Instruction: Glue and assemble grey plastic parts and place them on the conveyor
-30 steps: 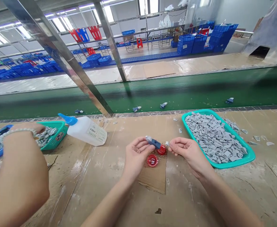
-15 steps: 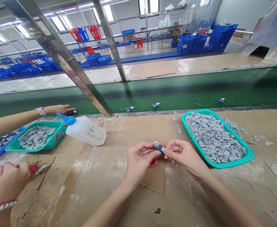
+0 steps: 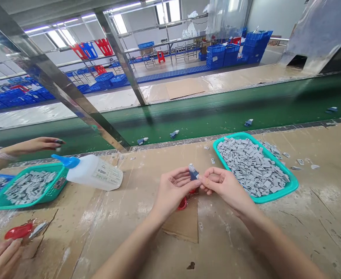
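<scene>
Grip narrow: left hand [image 3: 173,190] and right hand [image 3: 225,185] pinch a small blue part [image 3: 193,173] between them; a slip could drop it onto the red dish [image 3: 182,203] below.

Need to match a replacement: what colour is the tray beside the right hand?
The tray is bright teal, best seen in the head view.

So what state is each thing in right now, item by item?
left hand: palm up, holding the blue-grey plastic part
right hand: fingertips pinching the same part
blue-grey plastic part: upright between the hands
red round dish: on the cardboard sheet, partly behind the left hand
white squeeze bottle: lying on its side, blue nozzle pointing left
teal basket: heaped with grey plastic parts
green conveyor belt: a few blue-grey parts scattered on it
</scene>
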